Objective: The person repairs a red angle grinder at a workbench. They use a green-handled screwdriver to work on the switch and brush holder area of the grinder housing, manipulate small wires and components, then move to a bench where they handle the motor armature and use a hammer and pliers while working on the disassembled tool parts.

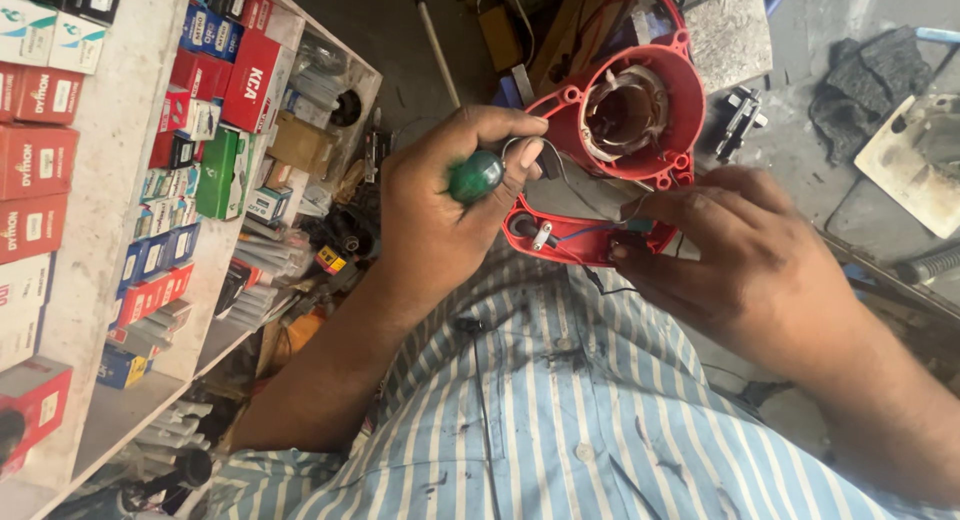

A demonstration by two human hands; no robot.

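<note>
Housing: red plastic power-tool housing point(610, 170) held in front of the person's chest, above the blue-striped shirt point(560, 410); its long axis runs from the handle section near the shirt up and away to the round motor cavity point(625, 110), whose open mouth faces the camera with copper windings visible inside
Wires: thin wires point(575, 185), dark and blue, cross the handle section between the two hands
Left hand: left hand point(445, 205) is clenched around a screwdriver with a green handle point(475, 175); the shaft is hidden, so its direction cannot be told; the fingertips touch the rim of the housing
Right hand: right hand point(745, 250) grips the lower right edge of the housing, fingers curled onto the wires
Shelf, far left: white shelving point(110, 170) with stacked rectangular cartons; red boxes point(35, 160) at the outer edge, white-and-teal boxes point(45, 30) above them
Shelf, inner bays: small blue boxes point(160, 255), a green box point(225, 170), a larger red box point(250, 80) with white lettering
Floor, upper right: dark cloth point(865, 75) and a grimy pale plate point(915, 155) lying on grey ground
</note>
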